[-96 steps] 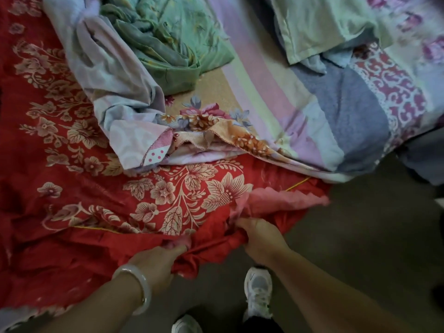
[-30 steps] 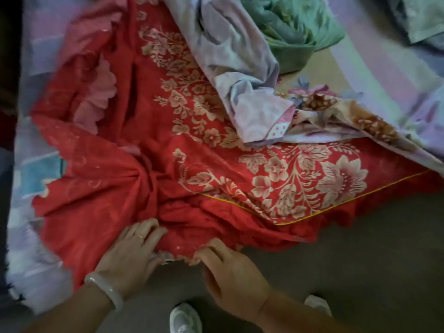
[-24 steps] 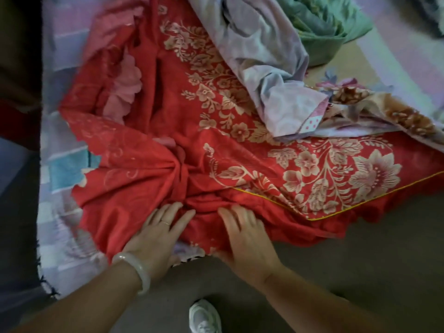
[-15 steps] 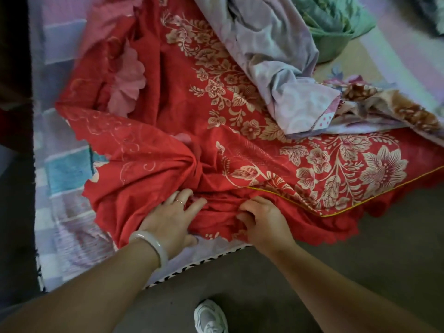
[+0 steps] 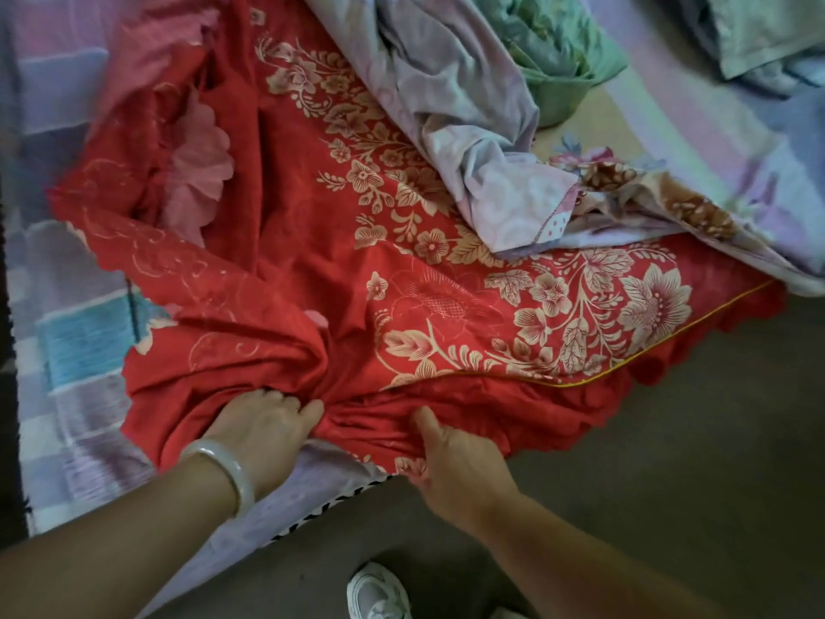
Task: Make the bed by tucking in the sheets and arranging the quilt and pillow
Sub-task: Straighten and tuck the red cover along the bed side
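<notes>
Both hands were clamped on the red cotton bedsheet with cream flower print [image 5: 402, 270] at the near edge of the bed [image 5: 268, 520]. The left hand [image 5: 263, 422], a pale bangle [image 5: 227, 471] on its wrist, had its fingers curled into a bunched knot of cloth. The right hand [image 5: 451, 453] pinched the scalloped hem, thumb on top, fingers hidden beneath.

The step in hand looked like straightening and tucking this sheet. It lay rumpled and short of the bed's near left corner, baring the lilac striped underlay [image 5: 76, 341]. The next move would probably call for drawing the bunch flat toward that corner, then pushing the hem under.

No box or basket showed. The bed alone carried a crumpled lilac quilt [image 5: 468, 127] and a green floral cloth [image 5: 549, 51] toward its far edge.
</notes>
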Tool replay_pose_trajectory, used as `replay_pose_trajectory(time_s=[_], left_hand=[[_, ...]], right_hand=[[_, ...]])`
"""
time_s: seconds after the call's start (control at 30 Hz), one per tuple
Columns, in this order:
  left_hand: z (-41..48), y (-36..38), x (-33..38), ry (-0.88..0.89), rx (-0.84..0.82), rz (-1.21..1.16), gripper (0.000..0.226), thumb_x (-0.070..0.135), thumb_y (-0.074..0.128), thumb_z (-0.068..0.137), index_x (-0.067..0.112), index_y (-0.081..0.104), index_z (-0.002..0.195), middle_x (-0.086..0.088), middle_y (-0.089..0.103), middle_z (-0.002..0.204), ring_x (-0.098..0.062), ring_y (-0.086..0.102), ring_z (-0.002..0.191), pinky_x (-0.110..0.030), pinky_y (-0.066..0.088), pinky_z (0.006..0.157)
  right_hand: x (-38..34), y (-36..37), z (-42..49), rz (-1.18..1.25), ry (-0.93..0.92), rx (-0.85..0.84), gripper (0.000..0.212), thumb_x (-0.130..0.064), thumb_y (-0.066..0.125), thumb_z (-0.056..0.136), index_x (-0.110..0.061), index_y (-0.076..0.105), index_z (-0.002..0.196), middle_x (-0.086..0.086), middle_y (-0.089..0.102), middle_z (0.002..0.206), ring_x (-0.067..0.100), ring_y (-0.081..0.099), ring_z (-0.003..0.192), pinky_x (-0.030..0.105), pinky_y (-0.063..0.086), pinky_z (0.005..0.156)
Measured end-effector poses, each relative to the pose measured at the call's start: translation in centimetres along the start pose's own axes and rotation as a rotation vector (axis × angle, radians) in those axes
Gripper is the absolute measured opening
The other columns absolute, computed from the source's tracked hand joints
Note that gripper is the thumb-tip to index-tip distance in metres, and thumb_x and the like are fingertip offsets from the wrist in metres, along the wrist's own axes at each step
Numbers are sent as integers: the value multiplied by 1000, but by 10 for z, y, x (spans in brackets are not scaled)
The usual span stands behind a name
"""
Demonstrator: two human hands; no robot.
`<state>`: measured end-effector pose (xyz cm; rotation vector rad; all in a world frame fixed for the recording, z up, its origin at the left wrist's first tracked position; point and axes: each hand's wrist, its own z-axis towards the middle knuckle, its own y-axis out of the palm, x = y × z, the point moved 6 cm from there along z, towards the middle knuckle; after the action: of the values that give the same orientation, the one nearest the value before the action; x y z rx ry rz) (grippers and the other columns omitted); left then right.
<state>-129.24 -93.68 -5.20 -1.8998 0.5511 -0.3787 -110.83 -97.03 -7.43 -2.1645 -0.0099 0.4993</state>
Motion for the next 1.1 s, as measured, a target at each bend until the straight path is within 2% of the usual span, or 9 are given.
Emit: replay_pose_trajectory(time_s=[0.1,0.17,0.33,0.4,0.47,0.53,0.7,0.83,1.1], left_hand=[[-12,2,11,-43,-152,14,54,46,42,91,23,35,139,-1,67,105,-22,63,96,-32,44,80],[-20,5,18,-101,-233,-10,78,75,20,82,30,19,145,0,63,118,-20,58,109,-31,39,88],[-45,13,37,-141,-240,97,53,50,40,94,34,25,142,3,63,112,-19,60,102,-31,42,86],[-59,26,46,-132,-268,66,47,30,55,85,31,44,131,1,65,102,-22,63,93,-33,45,80],[-73,40,50,-88,-266,17,38,25,81,46,28,70,82,0,63,64,-22,61,55,-32,51,55],[-82,50,60,-91,-223,38,36,20,84,20,27,62,48,3,51,45,-20,51,37,-29,45,39],[-90,71,69,-287,-385,142,31,24,43,91,25,60,116,0,57,116,-24,52,110,-35,37,92],[-91,85,68,-374,-410,151,37,22,35,93,26,57,123,0,53,121,-24,48,114,-35,34,95],[-113,88,63,-410,-518,-63,56,50,47,86,33,38,139,1,36,139,-19,35,128,-30,26,104]], right_hand=[[5,-8,1,-23,9,130,34,-20,50,92,-21,50,126,1,55,116,23,55,105,34,44,84],[7,-12,0,-22,-66,195,28,-16,53,88,-20,61,114,0,56,112,23,52,106,34,41,90],[16,16,-30,134,-150,-32,24,-30,48,97,-23,50,119,3,69,102,23,66,88,38,54,80],[15,38,-51,93,-198,-139,32,-39,42,99,-22,43,126,8,67,105,28,65,91,40,53,83],[15,59,-70,68,-209,-232,50,-58,34,97,-24,35,134,9,65,111,30,64,96,41,52,89],[13,75,-82,77,-195,-297,85,-84,25,76,-26,31,137,6,64,117,26,64,101,39,50,96],[24,98,-68,101,-134,-303,65,-65,56,84,-28,37,134,3,65,118,23,64,103,37,49,95],[35,114,-53,-13,-84,-302,52,-31,53,94,-33,30,141,8,64,116,29,64,100,42,51,89],[41,112,-58,-66,-114,-333,55,-18,55,91,-32,39,142,-3,41,142,21,36,131,40,28,112]])
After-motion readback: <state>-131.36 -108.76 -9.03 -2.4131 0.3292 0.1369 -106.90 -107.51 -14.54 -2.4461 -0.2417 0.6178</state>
